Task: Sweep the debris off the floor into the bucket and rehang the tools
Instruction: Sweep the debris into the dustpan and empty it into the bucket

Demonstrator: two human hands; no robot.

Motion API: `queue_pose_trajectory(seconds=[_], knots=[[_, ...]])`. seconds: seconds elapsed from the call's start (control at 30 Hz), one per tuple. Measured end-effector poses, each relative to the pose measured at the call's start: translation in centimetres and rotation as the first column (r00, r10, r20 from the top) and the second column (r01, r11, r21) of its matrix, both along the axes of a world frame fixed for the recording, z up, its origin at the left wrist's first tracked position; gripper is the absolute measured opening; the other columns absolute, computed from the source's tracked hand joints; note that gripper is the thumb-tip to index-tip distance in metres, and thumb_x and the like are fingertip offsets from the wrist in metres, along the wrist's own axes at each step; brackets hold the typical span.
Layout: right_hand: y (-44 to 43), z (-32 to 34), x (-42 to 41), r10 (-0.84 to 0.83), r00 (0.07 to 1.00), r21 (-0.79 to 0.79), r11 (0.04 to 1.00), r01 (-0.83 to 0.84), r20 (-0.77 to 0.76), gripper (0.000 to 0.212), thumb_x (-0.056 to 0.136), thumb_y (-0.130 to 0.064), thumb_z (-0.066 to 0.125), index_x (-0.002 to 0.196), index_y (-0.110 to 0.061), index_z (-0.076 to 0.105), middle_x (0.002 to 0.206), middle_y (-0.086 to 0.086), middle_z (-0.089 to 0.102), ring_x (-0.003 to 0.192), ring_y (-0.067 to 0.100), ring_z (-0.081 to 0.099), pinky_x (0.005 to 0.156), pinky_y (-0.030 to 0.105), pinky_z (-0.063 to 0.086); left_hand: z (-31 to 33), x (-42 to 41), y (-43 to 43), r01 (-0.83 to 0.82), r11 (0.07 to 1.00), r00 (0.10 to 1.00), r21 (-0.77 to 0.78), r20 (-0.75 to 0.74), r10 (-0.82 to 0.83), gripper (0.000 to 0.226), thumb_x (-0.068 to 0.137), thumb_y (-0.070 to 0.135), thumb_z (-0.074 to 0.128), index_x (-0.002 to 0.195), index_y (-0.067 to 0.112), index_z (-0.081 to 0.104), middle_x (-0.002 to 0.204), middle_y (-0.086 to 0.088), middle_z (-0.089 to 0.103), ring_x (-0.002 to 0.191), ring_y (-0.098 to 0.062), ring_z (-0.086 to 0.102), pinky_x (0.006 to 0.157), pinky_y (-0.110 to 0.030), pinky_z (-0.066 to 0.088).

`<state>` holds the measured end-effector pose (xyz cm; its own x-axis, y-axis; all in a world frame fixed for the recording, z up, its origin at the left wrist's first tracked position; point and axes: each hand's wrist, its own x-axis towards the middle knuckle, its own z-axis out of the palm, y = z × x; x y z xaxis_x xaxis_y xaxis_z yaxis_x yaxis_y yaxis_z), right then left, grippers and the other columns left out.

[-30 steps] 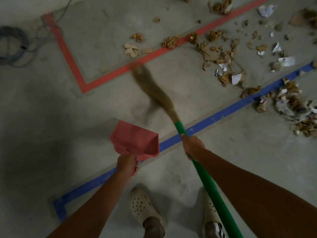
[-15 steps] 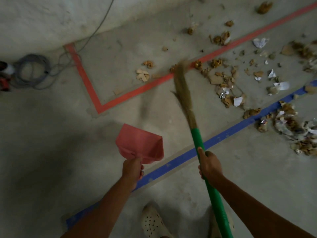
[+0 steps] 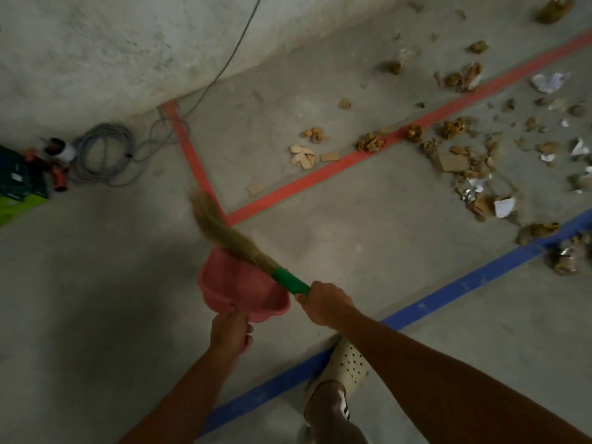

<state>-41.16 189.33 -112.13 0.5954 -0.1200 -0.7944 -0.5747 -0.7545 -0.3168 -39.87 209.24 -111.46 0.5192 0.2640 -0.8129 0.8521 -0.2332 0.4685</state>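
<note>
Your left hand (image 3: 230,331) grips the dustpan (image 3: 237,283); your right hand (image 3: 323,304) grips the broom (image 3: 224,232), which points ahead-left over it. The debris (image 3: 464,155) lies ahead-right of your hands, nearer the right.

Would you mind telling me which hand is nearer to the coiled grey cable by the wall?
Left. The left hand, holding the pink dustpan, is below-right of the cable; the right hand, on the broom, is farther right.

Workshop-type bay, bare concrete floor (image 3: 368,245), red tape line (image 3: 320,177) beyond the right hand (image 3: 323,302) gripping the broom (image 3: 290,280), blue tape line (image 3: 464,283) right of that grip, rough concrete wall (image 3: 96,52) and coiled cable (image 3: 102,155) far left.
</note>
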Motion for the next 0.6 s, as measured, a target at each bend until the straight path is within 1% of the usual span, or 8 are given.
queue_pose_trajectory(seconds=[0.1,0.17,0.23,0.33,0.43,0.47,0.53,0.6], knots=[[-0.4,-2.6,1.5,-0.137,0.989,-0.005,0.991,0.136,-0.052,0.041,0.101,-0.051,0.043,0.104,-0.012,0.055,0.089,0.002,0.065,0.08,0.018,0.071,0.073,0.034,0.062,-1.6,1.9,0.6,-0.008,0.999,1.0,0.034,-0.003,0.008,0.026,0.095,0.018,0.058,0.071,0.008,0.052,0.062,-0.012,0.047,0.045,-0.019,0.038,0.033,-0.019,0.028],[-1.5,-3.8,2.3,-0.295,0.952,-0.02,0.956,0.294,-0.085,0.043,0.101,-0.051,0.042,0.108,-0.011,0.055,0.09,0.003,0.065,0.074,0.017,0.07,0.064,0.032,0.062,-2.7,3.2,0.3,0.002,1.0,1.0,0.028,0.001,-0.002,0.029,0.096,0.024,0.06,0.073,0.007,0.054,0.061,-0.012,0.048,0.044,-0.018,0.039,0.033,-0.019,0.029],[-3.1,-4.7,3.0,-0.393,0.917,-0.043,0.919,0.391,-0.071,0.046,0.102,-0.052,0.038,0.109,-0.009,0.053,0.093,0.004,0.063,0.071,0.018,0.067,0.058,0.03,0.059,-3.4,4.4,-0.5,0.016,1.0,1.0,0.015,-0.003,-0.015,0.031,0.096,0.029,0.061,0.074,0.007,0.054,0.061,-0.011,0.05,0.041,-0.017,0.04,0.035,-0.019,0.03],[-6.0,-5.5,3.9,-0.486,0.874,-0.06,0.873,0.484,-0.021,0.052,0.104,-0.049,0.033,0.11,-0.002,0.054,0.098,0.011,0.065,0.077,0.025,0.07,0.064,0.036,0.06,-4.2,6.0,-2.5,0.057,0.998,0.998,0.002,-0.016,-0.057,0.033,0.096,0.033,0.061,0.076,0.007,0.055,0.063,-0.011,0.052,0.04,-0.016,0.041,0.038,-0.019,0.031],[-9.2,-6.1,4.3,-0.691,0.72,-0.047,0.723,0.689,-0.069,0.053,0.103,-0.051,0.036,0.109,-0.002,0.055,0.093,0.012,0.067,0.061,0.022,0.067,0.047,0.029,0.053,-4.4,7.2,-5.1,0.116,0.993,0.993,-0.025,-0.029,-0.117,0.031,0.095,0.034,0.061,0.077,0.008,0.057,0.064,-0.01,0.053,0.041,-0.015,0.043,0.038,-0.02,0.033],[-10.4,-6.1,4.4,-0.732,0.677,-0.048,0.681,0.731,-0.073,0.054,0.102,-0.053,0.037,0.107,-0.002,0.056,0.091,0.013,0.068,0.057,0.022,0.065,0.044,0.027,0.05,-4.4,7.6,-6.0,0.135,0.99,0.99,-0.034,-0.031,-0.136,0.031,0.095,0.033,0.062,0.077,0.009,0.057,0.064,-0.01,0.054,0.041,-0.015,0.043,0.038,-0.02,0.033],[-12.6,-6.3,4.5,-0.788,0.612,-0.041,0.615,0.788,-0.067,0.055,0.102,-0.053,0.037,0.103,-0.002,0.058,0.087,0.014,0.069,0.057,0.024,0.065,0.051,0.033,0.056,-4.4,8.4,-7.9,0.173,0.984,0.984,-0.047,-0.039,-0.175,0.03,0.095,0.032,0.061,0.075,0.01,0.056,0.064,-0.01,0.054,0.04,-0.015,0.043,0.037,-0.02,0.032],[-14.4,-6.1,4.5,-0.85,0.522,-0.009,0.524,0.851,-0.07,0.053,0.102,-0.052,0.038,0.098,-0.002,0.058,0.078,0.013,0.067,0.059,0.026,0.064,0.067,0.042,0.062,-4.2,9.2,-9.5,0.211,0.976,0.976,-0.059,-0.045,-0.213,0.029,0.095,0.029,0.061,0.074,0.01,0.054,0.063,-0.01,0.054,0.04,-0.015,0.042,0.036,-0.02,0.032]])
